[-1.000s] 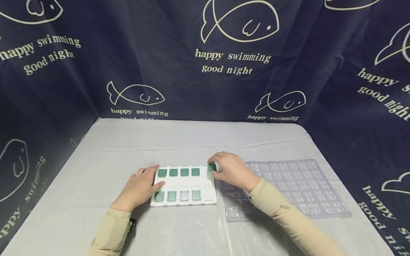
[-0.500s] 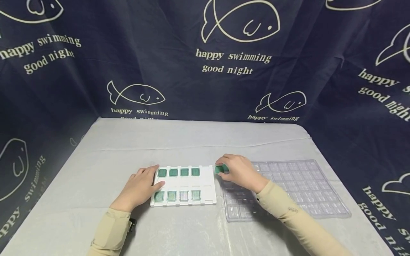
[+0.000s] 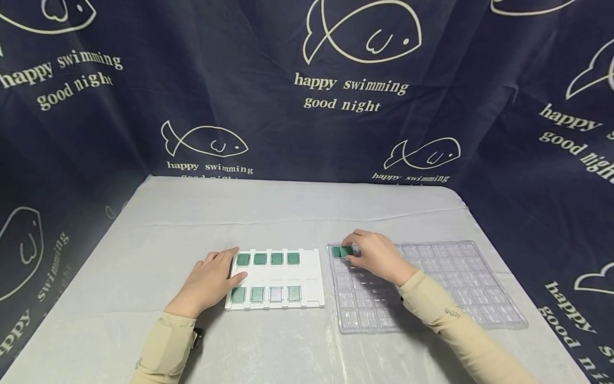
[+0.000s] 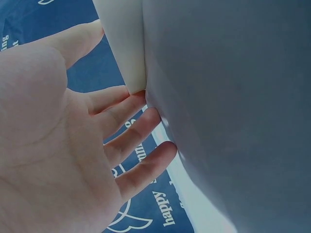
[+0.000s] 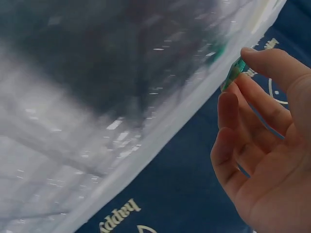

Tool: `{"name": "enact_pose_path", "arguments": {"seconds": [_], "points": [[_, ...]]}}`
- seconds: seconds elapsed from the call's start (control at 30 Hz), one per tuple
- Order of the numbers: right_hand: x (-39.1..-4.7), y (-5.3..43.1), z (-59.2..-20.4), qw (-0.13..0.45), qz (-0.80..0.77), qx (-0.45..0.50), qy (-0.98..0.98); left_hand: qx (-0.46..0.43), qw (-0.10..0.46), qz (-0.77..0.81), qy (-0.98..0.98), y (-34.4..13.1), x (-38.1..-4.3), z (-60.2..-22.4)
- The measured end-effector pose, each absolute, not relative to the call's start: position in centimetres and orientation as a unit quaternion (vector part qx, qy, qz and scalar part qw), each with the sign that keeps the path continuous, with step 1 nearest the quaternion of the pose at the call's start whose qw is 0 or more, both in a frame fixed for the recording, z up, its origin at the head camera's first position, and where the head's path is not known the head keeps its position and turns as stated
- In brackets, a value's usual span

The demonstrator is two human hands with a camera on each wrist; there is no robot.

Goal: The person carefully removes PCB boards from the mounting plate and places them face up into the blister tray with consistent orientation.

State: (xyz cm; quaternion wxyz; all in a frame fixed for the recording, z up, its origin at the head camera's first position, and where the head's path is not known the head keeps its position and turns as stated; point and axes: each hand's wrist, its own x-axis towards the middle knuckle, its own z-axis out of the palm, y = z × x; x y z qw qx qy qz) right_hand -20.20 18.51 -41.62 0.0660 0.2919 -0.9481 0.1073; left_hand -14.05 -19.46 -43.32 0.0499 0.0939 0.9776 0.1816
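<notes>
In the head view, my left hand [image 3: 207, 284] rests at the left edge of a white slotted tray [image 3: 312, 269], thumb on its top and fingers at its far-left corner. The left wrist view has these fingers [image 4: 146, 170] fairly straight and spread. Two rows of small green perforated circuit boards [image 3: 276, 258] sit in the tray. My right hand [image 3: 381, 257] pinches another green circuit board [image 5: 234, 73] between thumb and fingertips. It is tilted over the far-left corner of a clear plastic tray [image 3: 496, 288], right beside a green board [image 3: 336, 251] in the corner cell.
The clear tray has rows of small rectangular compartments and lies to the right of the white one. Both rest on a pale grey cloth-covered table [image 3: 283, 344]. Dark blue curtains [image 3: 268, 96] with printed fish surround its back and sides.
My right hand has carried the circuit board rightward from the white tray's far-right end to above the clear tray's far-left corner. My left hand has stayed in place.
</notes>
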Motion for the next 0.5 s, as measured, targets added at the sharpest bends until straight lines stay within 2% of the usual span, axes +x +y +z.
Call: {"name": "enact_pose_path", "arguments": {"seconds": [0.17,0.5], "points": [[-20.5,19.4,-42.3,0.047,0.108,0.277,-0.954,0.093,0.049,0.182,0.978,-19.5,-14.1,-43.4],[-21.0,20.1,-42.8,0.048,0.105,0.270,-0.956,0.092,0.050,0.179,0.978,-19.6,-14.2,-43.6]]}}
